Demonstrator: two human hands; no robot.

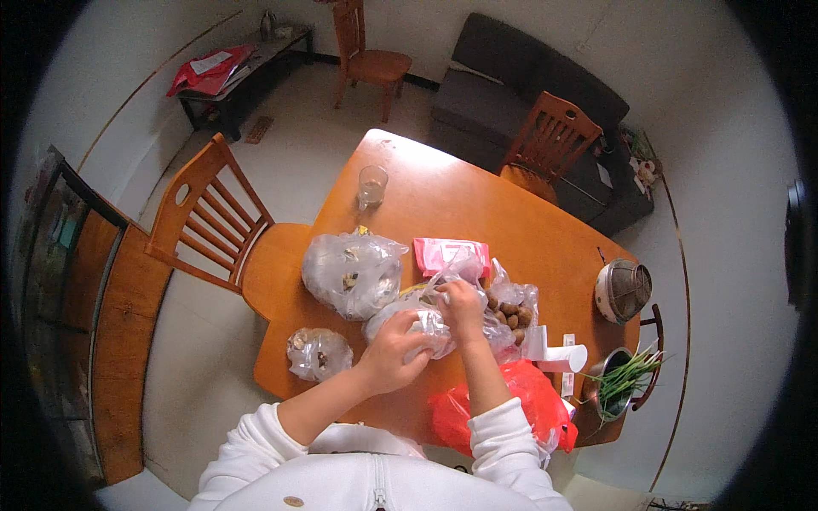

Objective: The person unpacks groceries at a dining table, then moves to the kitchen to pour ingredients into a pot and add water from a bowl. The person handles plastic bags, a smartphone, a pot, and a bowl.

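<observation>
A clear plastic bag (383,317) with unclear contents lies on the wooden table (441,198) in front of me. My right hand (461,311) pinches the film at its top. Against the near side of this bag is my left hand (391,358), fingers curved and apart. Just right of my right hand, small round brown items (509,314), possibly potatoes, show in another plastic bag. To the left sit a large filled clear bag (351,274) and a smaller one (319,354). A pink packet (441,253), apparently wipes, lies beyond my hands.
A red plastic bag (537,399) is under my right forearm, with a white roll (565,359) beyond it. At right stand a metal bowl of green stalks (623,386) and a round container (620,290). A glass mug (372,186) stands farther back. Wooden chairs (220,217) surround the table.
</observation>
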